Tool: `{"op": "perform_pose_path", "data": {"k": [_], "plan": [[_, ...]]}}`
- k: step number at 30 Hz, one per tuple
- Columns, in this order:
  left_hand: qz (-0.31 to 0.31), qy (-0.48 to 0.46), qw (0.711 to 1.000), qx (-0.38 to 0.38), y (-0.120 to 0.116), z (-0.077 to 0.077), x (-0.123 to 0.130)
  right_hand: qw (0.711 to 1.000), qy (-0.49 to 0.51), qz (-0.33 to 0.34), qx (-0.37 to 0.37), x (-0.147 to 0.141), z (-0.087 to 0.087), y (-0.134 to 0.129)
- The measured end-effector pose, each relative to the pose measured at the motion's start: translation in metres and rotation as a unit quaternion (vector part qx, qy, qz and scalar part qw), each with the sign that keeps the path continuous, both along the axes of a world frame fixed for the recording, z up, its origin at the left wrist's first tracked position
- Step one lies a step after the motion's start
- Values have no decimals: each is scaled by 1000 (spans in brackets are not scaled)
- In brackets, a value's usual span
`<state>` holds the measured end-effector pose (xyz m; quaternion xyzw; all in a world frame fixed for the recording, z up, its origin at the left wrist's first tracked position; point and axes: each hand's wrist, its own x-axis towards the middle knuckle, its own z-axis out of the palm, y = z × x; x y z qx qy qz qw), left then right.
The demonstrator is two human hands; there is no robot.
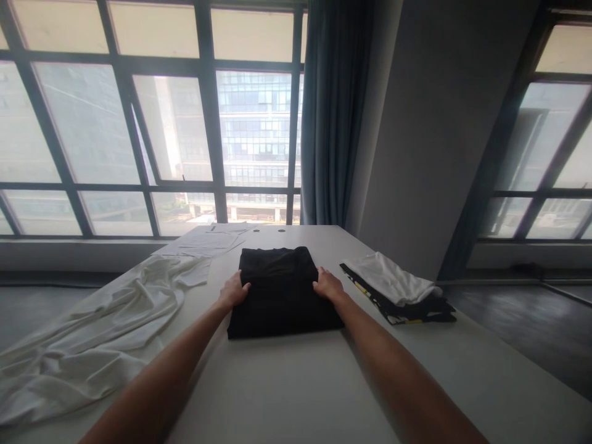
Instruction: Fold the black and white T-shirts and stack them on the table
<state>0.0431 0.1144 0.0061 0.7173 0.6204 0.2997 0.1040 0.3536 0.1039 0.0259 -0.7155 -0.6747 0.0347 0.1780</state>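
Window [169,123]: dark frame, one pane tilted out, a building beyond the glass.
White cloth [111,327]: rumpled, spread along the table's left side.
Papers [203,239]: flat, just beyond the white cloth, toward the far end.
Left hand [235,288]: holding the black cloth's left edge, thumb on top.
Black cloth [282,302]: folded into a neat block, lying mid-table between both hands, a fold line running across it.
Table [287,388]: white, with two dark round spots at the far end.
Right hand [328,285]: holding the black cloth's right edge, thumb on top.
Curtain [330,123]: blue-grey, hanging beside the window.
Pile [393,277]: white fabric over dark fabric with yellow marks, near the table's right edge, apart from the right hand.
Pillar [430,123]: grey, behind the pile.
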Motion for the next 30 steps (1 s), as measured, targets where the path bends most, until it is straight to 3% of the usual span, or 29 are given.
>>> {"op": "perform_pose_path", "data": {"k": [2,5,9,14,23,30], "plan": [[-5,76,997,22,-12,-1,18,998,-50,14,22,-14,-1,-6],[-91,134,987,14,-35,-3,46,993,-53,99,31,-34,-3,-14],[-158,164,973,-28,-59,-15,57,982,-41,176,-61,-48,-23,-24],[-170,179,968,-38,-66,-25,42,981,-46,167,-83,-42,-40,-32],[-91,162,980,-66,-52,-27,9,991,-42,95,-81,-30,-42,-35],[-75,143,985,-68,-59,-25,11,993,-20,53,-107,-24,-43,-32]]}}
